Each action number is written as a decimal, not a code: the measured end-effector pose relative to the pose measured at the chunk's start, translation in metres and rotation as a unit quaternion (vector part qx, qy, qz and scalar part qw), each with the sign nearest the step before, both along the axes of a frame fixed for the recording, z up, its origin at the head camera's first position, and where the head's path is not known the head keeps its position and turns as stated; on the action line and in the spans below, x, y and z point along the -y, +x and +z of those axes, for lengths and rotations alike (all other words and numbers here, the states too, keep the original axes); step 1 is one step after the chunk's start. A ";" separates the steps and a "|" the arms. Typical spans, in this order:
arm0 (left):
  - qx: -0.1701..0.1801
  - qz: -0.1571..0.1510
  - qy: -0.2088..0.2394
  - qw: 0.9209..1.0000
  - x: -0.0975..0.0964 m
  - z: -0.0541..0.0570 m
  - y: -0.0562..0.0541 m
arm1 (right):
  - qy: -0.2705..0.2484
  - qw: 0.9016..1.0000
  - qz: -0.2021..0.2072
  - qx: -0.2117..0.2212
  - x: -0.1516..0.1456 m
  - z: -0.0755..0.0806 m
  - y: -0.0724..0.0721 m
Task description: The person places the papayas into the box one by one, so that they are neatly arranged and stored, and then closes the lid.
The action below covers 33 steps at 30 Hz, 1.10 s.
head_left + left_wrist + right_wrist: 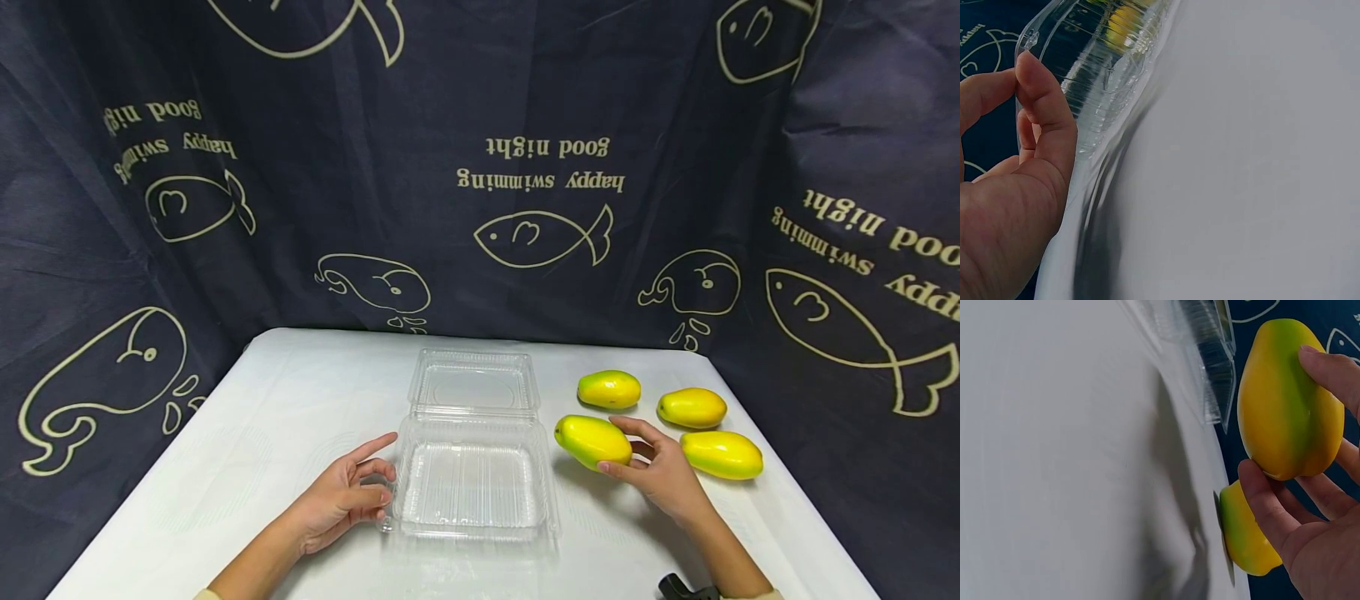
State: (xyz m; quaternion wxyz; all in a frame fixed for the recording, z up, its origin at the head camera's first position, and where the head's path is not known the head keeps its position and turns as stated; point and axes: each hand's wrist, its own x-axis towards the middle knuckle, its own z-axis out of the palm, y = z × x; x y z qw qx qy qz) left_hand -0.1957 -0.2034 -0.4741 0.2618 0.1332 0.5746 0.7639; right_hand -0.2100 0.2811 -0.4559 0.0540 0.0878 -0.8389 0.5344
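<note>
A clear plastic clamshell container (472, 483) lies opened out on the white table, its lid (474, 383) folded back on the far side. My left hand (341, 500) is at the container's left edge, thumb and a finger pinching the rim (1030, 39), index finger extended. In my right hand (660, 471) is a yellow-green papaya (594, 442), held between thumb and fingers just right of the container. The right wrist view shows this papaya (1288, 403) raised off the table, its narrower end pointing away from the palm.
Three more papayas rest on the right side of the table: one farther back (609, 389), one near the right edge (692, 408) and one beside my right wrist (722, 455). A dark printed curtain (420, 167) hangs behind the white tabletop (247, 417).
</note>
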 end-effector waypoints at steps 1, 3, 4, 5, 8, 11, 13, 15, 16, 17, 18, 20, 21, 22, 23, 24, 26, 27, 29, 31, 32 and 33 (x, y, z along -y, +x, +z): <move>0.000 0.000 0.000 1.000 0.000 0.000 0.000 | -0.002 1.000 0.002 -0.001 0.001 0.001 0.000; 0.001 0.000 0.000 1.000 0.000 0.000 0.000 | -0.009 1.000 0.007 -0.002 0.003 0.002 0.001; 0.001 0.000 0.000 1.000 0.000 0.000 0.000 | -0.011 1.000 0.009 -0.002 0.003 0.003 0.001; 0.001 0.000 0.000 1.000 0.000 0.000 0.000 | -0.014 1.000 0.012 -0.002 0.004 0.003 0.001; 0.003 0.001 -0.001 1.000 0.000 0.000 0.000 | -0.021 1.000 0.017 -0.003 0.006 0.004 0.002; 0.003 0.002 -0.005 1.000 0.000 0.000 0.000 | -0.025 0.999 0.020 -0.004 0.008 0.005 0.003; 0.004 0.004 -0.008 1.000 0.000 0.000 0.000 | -0.030 0.999 0.022 -0.002 0.010 0.006 0.003; 0.003 0.004 -0.010 1.000 0.000 0.000 0.000 | -0.039 0.999 0.023 0.001 0.011 0.008 0.004; 0.004 0.005 -0.010 1.000 0.000 0.000 0.000 | -0.043 0.999 0.023 0.002 0.012 0.009 0.004; 0.005 0.006 -0.010 1.000 0.000 0.000 0.000 | -0.047 0.999 0.023 0.002 0.013 0.009 0.004; 0.005 0.007 -0.010 1.000 0.000 0.000 0.000 | -0.052 0.998 0.023 0.002 0.014 0.010 0.004; 0.005 0.007 -0.010 1.000 0.000 0.000 0.000 | -0.056 0.998 0.024 -0.002 0.017 0.011 0.005; 0.004 0.007 -0.009 1.000 0.000 0.000 0.000 | -0.055 0.998 0.024 -0.006 0.018 0.011 0.005; 0.005 0.008 -0.009 1.000 0.000 0.000 0.000 | -0.054 0.998 0.024 -0.010 0.018 0.012 0.005; 0.005 0.007 -0.009 1.000 0.000 0.000 0.000 | -0.053 0.998 0.024 -0.015 0.019 0.012 0.005; 0.004 0.007 -0.008 1.000 0.000 0.000 -0.001 | -0.051 0.998 0.024 -0.020 0.020 0.013 0.006; 0.003 0.006 -0.008 1.000 0.000 0.000 -0.001 | -0.048 0.998 0.025 -0.029 0.022 0.014 0.007; 0.003 0.006 -0.008 1.000 0.000 0.000 -0.001 | -0.046 0.998 0.025 -0.032 0.022 0.014 0.007; 0.003 0.006 -0.009 1.000 0.000 0.000 -0.001 | -0.045 0.998 0.028 -0.036 0.024 0.015 0.007; 0.004 0.005 -0.009 1.000 0.000 0.000 -0.001 | -0.043 0.998 0.030 -0.038 0.026 0.015 0.008; 0.004 0.005 -0.009 1.000 0.000 0.000 -0.001 | -0.042 0.998 0.031 -0.040 0.026 0.015 0.008; 0.004 0.005 -0.010 1.000 0.000 0.000 -0.001 | -0.041 0.998 0.032 -0.041 0.027 0.015 0.008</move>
